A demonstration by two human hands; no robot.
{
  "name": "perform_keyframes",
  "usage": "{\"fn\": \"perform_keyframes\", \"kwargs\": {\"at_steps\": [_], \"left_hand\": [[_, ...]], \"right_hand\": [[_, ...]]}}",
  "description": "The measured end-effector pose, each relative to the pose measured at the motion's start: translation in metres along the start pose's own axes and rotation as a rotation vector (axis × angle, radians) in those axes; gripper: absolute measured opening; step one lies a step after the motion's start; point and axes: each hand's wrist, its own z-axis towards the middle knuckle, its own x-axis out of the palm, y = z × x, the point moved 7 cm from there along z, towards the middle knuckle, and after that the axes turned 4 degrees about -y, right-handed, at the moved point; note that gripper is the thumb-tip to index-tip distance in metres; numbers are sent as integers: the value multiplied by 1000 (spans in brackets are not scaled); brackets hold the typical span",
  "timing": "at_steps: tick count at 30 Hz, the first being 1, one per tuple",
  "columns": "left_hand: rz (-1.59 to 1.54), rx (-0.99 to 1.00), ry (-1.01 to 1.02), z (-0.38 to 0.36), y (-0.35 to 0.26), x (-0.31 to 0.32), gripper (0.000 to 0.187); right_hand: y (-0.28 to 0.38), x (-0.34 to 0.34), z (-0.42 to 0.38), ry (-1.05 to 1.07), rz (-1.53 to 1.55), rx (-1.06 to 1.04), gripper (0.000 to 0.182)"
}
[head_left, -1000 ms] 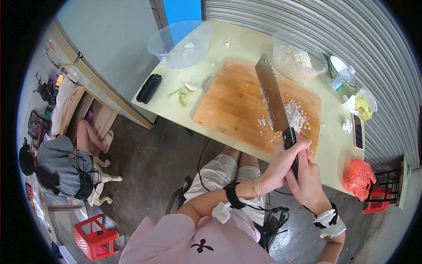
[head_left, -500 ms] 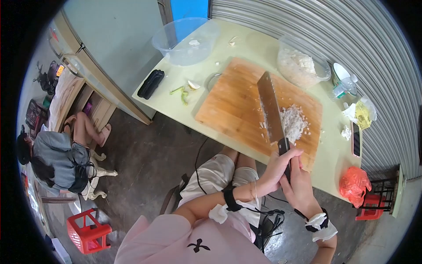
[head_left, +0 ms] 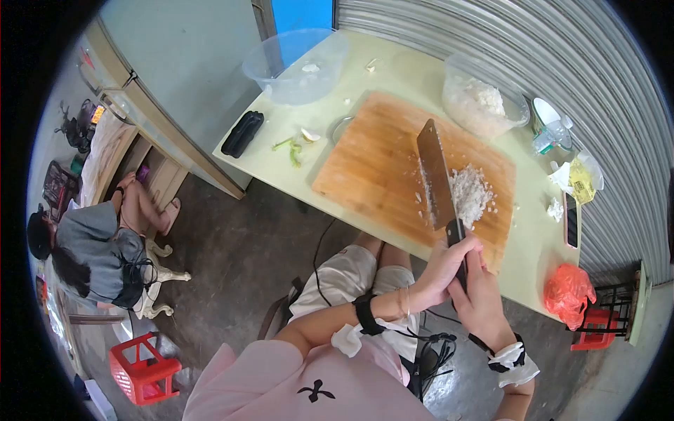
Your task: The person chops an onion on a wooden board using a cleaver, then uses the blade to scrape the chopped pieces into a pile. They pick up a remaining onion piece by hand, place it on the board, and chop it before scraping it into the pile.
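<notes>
A cleaver point(head_left: 437, 175) with a dark handle stands over the wooden cutting board point(head_left: 365, 147), its blade pointing away from me. My left hand point(head_left: 447, 265) is closed around the front of the handle, close to the blade. My right hand point(head_left: 481, 298) is closed on the rear of the same handle, touching the left. Just right of the blade lies a heap of finely chopped white food point(head_left: 470, 193), with small bits scattered around it and along the blade's left side.
On the table point(head_left: 295, 175) are a clear basin point(head_left: 298, 70), a black tray point(head_left: 242, 134), vegetable scraps point(head_left: 290, 149), a tub of white food point(head_left: 484, 102), a phone point(head_left: 571, 221) and a red bag point(head_left: 567, 295). A person point(head_left: 95, 245) sits at left near a red stool point(head_left: 144, 368).
The cleaver's blade has shifted slightly right and its tip appears a little lower in view. Both hands keep their hold on the handle. The seated person's arm has moved slightly.
</notes>
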Motion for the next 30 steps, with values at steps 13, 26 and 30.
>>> {"fn": "perform_keyframes", "kwargs": {"at_steps": [13,26,30], "left_hand": [[55,1,63,-6,-3,7,12],[303,-75,65,4,-7,-22,28],[282,-73,3,-5,-18,-25,28]], "right_hand": [[6,-5,-6,32,33,54,51],[7,1,-12,-12,38,54,67],[9,-19,-13,-60,138,42,43]]}}
